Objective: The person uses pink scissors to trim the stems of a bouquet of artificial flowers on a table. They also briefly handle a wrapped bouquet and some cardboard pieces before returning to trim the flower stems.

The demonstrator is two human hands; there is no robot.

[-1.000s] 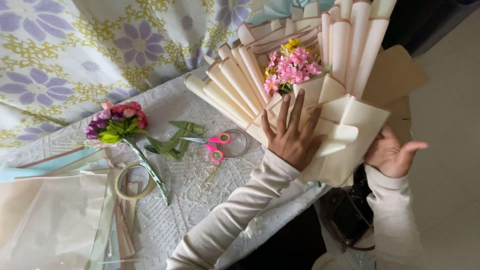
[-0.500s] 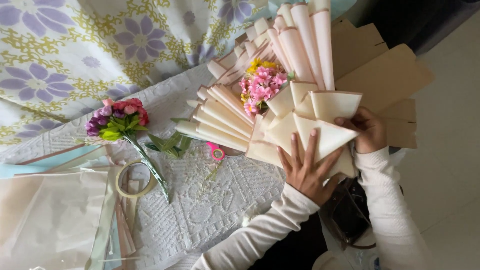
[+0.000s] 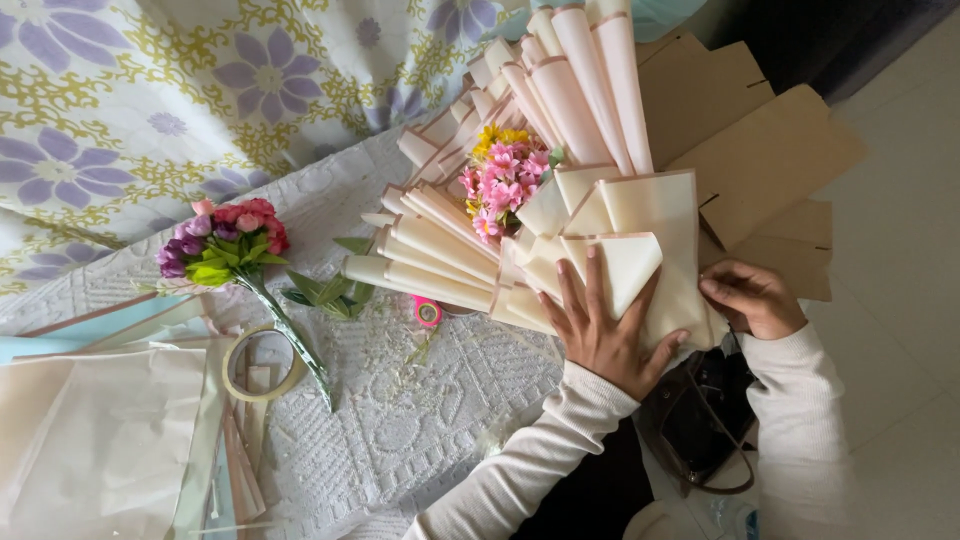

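Left hand [image 3: 606,335]: open, fingers spread, palm pressed flat on the folded cream paper at the front of the bouquet.
Right hand [image 3: 752,297]: fingers curled onto the right edge of the wrap; whether it pinches the paper or only rests on it cannot be told.
Bouquet [image 3: 545,215]: lies on the cloth directly ahead of the person, tilted away, its base under the two hands.
Wrap: many rolled cream cones with pink rims, fanned out to the left and upward; folded cream panels [image 3: 640,235] close the front.
Flowers [image 3: 503,180]: pink with some yellow, set in the middle of the fan, above the left hand.
Brown card [image 3: 760,150]: flat pieces lying behind and to the right of the bouquet, partly under it.
Scissors [image 3: 428,312]: only a pink handle shows, just below the lowest cones; the rest is hidden.
Small posy [image 3: 225,240]: red, pink and purple blooms on a green stem, lying on the cloth well left of the bouquet.
Leaves [image 3: 325,290]: loose green sprig between posy and bouquet.
Tape roll [image 3: 262,363]: flat on the cloth, touching the posy stem.
Paper sheets [image 3: 100,440]: cream and pale blue stack at lower left.
Cloth [image 3: 420,420]: white, embossed, covering the work surface.
Bag [image 3: 700,420]: dark, with a strap, below the right forearm.
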